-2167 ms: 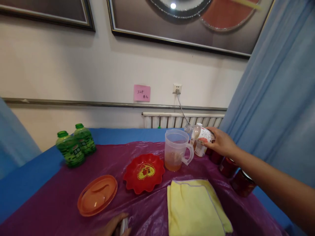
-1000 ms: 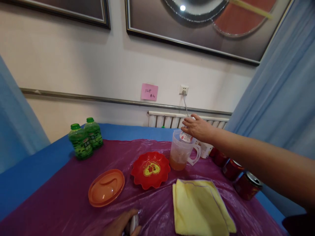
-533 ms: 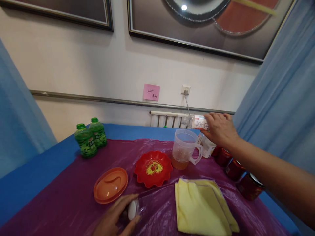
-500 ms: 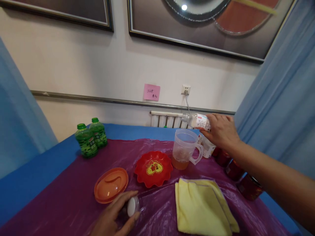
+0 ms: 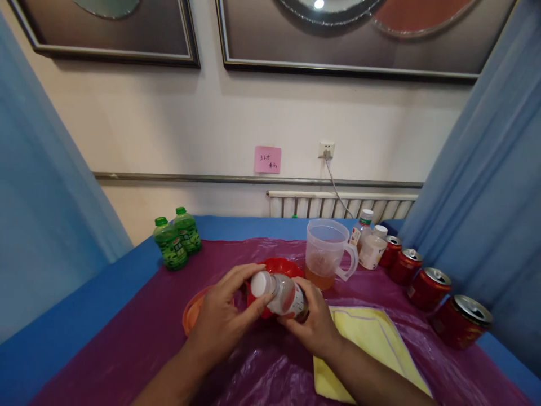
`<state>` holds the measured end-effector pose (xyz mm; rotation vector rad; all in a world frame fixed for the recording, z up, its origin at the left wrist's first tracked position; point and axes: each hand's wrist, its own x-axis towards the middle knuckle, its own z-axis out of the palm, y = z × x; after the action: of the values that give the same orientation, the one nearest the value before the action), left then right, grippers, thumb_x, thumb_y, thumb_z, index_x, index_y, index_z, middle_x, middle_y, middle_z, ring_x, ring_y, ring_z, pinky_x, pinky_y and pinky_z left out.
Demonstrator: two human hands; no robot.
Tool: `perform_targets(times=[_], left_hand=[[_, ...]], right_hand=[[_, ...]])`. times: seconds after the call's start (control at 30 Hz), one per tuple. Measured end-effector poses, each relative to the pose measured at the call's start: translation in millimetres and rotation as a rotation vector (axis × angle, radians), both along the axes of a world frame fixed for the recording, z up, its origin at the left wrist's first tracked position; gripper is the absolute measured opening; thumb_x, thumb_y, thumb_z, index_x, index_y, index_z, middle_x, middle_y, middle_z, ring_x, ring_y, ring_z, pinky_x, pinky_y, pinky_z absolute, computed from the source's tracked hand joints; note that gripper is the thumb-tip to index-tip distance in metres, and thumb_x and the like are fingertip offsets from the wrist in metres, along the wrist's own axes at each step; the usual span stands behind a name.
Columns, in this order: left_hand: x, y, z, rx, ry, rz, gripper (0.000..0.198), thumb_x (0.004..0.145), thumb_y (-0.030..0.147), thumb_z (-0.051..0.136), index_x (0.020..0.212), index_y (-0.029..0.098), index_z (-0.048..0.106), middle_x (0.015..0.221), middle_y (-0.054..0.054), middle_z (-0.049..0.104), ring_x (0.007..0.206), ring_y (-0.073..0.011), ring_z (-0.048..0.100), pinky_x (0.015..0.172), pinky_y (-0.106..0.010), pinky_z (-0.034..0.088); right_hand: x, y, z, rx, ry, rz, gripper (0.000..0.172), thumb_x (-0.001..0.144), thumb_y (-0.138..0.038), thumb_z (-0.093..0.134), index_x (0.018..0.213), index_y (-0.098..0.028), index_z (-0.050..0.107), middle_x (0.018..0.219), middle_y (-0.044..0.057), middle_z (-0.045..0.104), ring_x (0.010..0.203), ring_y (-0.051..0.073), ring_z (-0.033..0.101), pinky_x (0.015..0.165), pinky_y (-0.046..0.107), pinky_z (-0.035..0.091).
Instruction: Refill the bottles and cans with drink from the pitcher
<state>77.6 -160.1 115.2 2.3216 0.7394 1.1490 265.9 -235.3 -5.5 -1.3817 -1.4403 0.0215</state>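
Bottle [image 5: 286,296] is no longer tipping at the jug [image 5: 325,248]; it's now leaning nearer and left of it, with the cap [image 5: 261,283] sitting on its neck instead of loose in the left hand [image 5: 224,310]. Pouring seems to be giving way to capping; can't tell if it's tight. Left fingers are gripping cap, right hand [image 5: 315,324] is gripping bottle body. Jug is holding some amber liquid.

Left of jug: red dish [image 5: 281,266], orange dish [image 5: 192,309], green bottles [image 5: 172,246]. Right: white-capped bottles [image 5: 372,250], red cans [image 5: 428,288]. Cloth [image 5: 380,344] is lying nearer, on purple sheet [image 5: 262,375]. Beyond jug: radiator [image 5: 304,204], socket [image 5: 327,150], pink note [image 5: 267,159].
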Motion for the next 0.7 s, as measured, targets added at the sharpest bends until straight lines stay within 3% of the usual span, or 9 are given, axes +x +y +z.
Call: perform_targets(times=[0.1, 0.27, 0.53, 0.7], left_hand=[[5.3, 0.3, -4.6, 0.067, 0.073, -0.049, 0.033, 0.085, 0.036, 0.072, 0.116, 0.026, 0.071, 0.108, -0.005, 0.075, 0.095, -0.0198, 0.072, 0.083, -0.03, 0.06], [5.2, -3.4, -4.6, 0.169, 0.153, -0.016, 0.033, 0.087, 0.036, 0.072, 0.119, 0.027, 0.07, 0.11, -0.005, 0.075, 0.097, -0.021, 0.072, 0.085, -0.033, 0.06], [0.8, -9.3, 22.4, 0.142, 0.276, -0.156, 0.042, 0.092, 0.033, 0.067, 0.133, 0.035, 0.063, 0.119, -0.002, 0.075, 0.106, -0.0212, 0.07, 0.09, -0.034, 0.059], [-1.1, -16.0, 33.3, 0.003, 0.325, -0.289, 0.044, 0.096, 0.029, 0.057, 0.139, 0.035, 0.06, 0.138, -0.005, 0.067, 0.127, -0.0257, 0.062, 0.107, -0.045, 0.052]], right_hand=[[3.9, -0.1, -7.4, 0.027, -0.053, -0.016, 0.064, 0.076, -0.032, 0.078, 0.133, -0.023, 0.05, 0.124, 0.01, 0.066, 0.109, 0.028, 0.064, 0.093, 0.045, 0.053], [9.6, -2.1, -9.6, 0.113, -0.148, -0.073, 0.065, 0.077, -0.034, 0.076, 0.135, -0.022, 0.048, 0.124, 0.012, 0.066, 0.11, 0.03, 0.064, 0.093, 0.048, 0.053], [13.7, -7.3, -2.2, 0.216, -0.141, -0.067, 0.074, 0.076, -0.04, 0.079, 0.138, -0.025, 0.043, 0.121, 0.013, 0.066, 0.108, 0.032, 0.065, 0.092, 0.05, 0.053], [14.3, -12.3, 6.1, 0.209, -0.119, 0.038, 0.071, 0.071, -0.041, 0.081, 0.132, -0.025, 0.047, 0.111, 0.009, 0.07, 0.096, 0.03, 0.068, 0.081, 0.045, 0.053]])
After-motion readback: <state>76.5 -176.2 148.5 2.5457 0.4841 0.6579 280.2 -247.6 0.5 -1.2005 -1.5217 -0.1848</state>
